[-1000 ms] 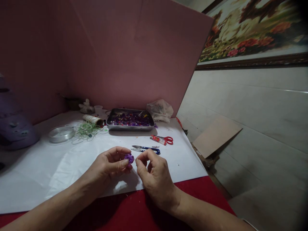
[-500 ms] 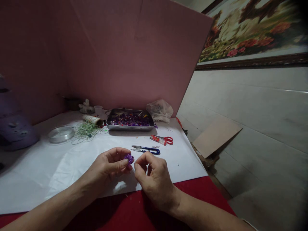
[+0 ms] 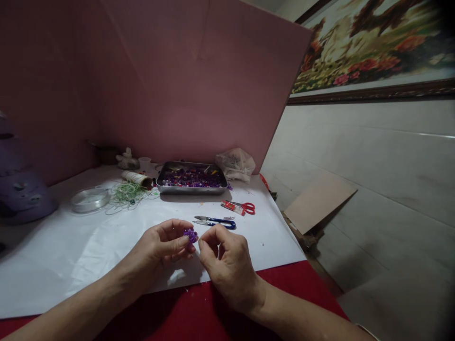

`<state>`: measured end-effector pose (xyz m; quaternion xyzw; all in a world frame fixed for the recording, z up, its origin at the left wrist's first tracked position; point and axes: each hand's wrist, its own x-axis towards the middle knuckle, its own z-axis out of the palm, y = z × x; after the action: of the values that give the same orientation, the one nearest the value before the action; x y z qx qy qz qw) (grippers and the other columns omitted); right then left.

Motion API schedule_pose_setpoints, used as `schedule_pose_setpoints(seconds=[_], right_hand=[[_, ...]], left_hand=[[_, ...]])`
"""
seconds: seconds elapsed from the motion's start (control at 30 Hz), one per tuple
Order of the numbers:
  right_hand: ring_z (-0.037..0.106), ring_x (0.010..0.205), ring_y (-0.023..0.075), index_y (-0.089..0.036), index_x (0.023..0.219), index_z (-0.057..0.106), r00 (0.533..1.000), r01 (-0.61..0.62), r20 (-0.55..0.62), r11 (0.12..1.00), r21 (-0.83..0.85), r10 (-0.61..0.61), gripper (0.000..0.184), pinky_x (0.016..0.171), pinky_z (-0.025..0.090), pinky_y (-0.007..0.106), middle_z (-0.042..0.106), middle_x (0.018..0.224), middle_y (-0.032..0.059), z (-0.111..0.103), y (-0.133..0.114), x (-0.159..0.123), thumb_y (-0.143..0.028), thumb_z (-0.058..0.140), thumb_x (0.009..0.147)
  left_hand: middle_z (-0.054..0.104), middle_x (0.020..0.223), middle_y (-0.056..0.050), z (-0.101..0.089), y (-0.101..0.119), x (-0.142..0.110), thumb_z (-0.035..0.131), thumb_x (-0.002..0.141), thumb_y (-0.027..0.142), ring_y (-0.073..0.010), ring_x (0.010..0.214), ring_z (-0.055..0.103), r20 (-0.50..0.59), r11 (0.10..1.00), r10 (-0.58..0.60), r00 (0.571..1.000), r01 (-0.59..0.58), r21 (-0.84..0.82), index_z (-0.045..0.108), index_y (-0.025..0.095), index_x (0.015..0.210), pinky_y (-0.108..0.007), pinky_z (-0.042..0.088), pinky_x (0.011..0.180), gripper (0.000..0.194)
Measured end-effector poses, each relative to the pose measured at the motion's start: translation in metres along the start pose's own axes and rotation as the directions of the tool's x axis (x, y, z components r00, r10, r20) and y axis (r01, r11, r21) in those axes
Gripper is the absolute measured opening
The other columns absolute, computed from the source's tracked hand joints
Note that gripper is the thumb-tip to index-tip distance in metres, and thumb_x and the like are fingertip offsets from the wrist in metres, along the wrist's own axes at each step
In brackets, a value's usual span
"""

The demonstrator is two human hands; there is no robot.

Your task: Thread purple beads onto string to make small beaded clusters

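Between the thumb and fingers of my left hand (image 3: 164, 246) is a small cluster of purple beads (image 3: 191, 235). Just right of it, my right hand (image 3: 227, 265) is closed in a pinch, thumb tip against forefinger. Whatever thread or small thing lies in that pinch is too fine to make out. Behind my right fingers, blue-handled thread snips (image 3: 215, 222) lie on the white sheet (image 3: 106, 246). Farther back rests a metal tray (image 3: 192, 191) of purple, red and clear beads.
Red-handled scissors (image 3: 249, 208) lie beside a red lighter (image 3: 232, 207). At the left are a clear spool of line (image 3: 90, 201), tangled green thread (image 3: 130, 194) and a cardboard tube (image 3: 137, 179). A plastic bag (image 3: 236, 165) sits right of the tray; a pink panel (image 3: 192, 85) stands behind.
My right hand has shifted slightly left, nearer the bead cluster, still pinching. My left hand keeps its hold, and the cluster has turned a little.
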<state>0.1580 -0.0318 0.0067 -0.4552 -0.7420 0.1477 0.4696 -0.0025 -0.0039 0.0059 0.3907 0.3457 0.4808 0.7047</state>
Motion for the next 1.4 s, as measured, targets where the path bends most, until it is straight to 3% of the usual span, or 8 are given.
schedule_pose_setpoints(seconds=[1.4], right_hand=[[0.046,0.049,0.0085,-0.018,0.067,0.051,0.999,-0.042,0.025,0.999,-0.002,0.042,0.014,0.049,0.034,0.021,0.055,0.057,-0.0034,0.0017,0.0014,-0.0003,-0.015,0.051,0.081]], left_hand=[[0.069,0.067,0.000,0.0010,-0.0031,0.0003,0.082,0.055,0.013,-0.0109,0.057,0.061,0.017,1.000,-0.001,1.000,0.001,0.019,0.069,0.016,0.078,-0.020,0.047,0.055,0.026]])
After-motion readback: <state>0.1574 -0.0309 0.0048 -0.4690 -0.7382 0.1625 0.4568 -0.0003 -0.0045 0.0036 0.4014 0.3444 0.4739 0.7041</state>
